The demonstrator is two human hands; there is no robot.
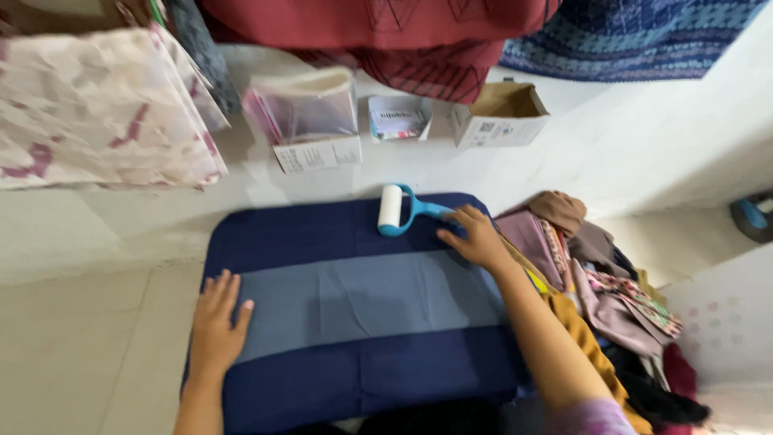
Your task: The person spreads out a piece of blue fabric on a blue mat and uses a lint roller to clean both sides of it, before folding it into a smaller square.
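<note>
Fingers of right hand loosely spread, tips touching or just short of lint roller handle, blur hides contact; no closed grip yet. Roller lies on folded blue cloth, just ahead-left of those fingertips. Left hand flat, fingers together, pinning cloth's near-left edge. Step, likely: picking up roller. Next needs wrap around handle, cloth held steady. Clothes pile right of wrist.

- lint roller: white roll on a turquoise handle; lies flat near the far edge of the cloth
- folded cloth: dark blue with a lighter blue middle band; spread flat on the floor
</note>
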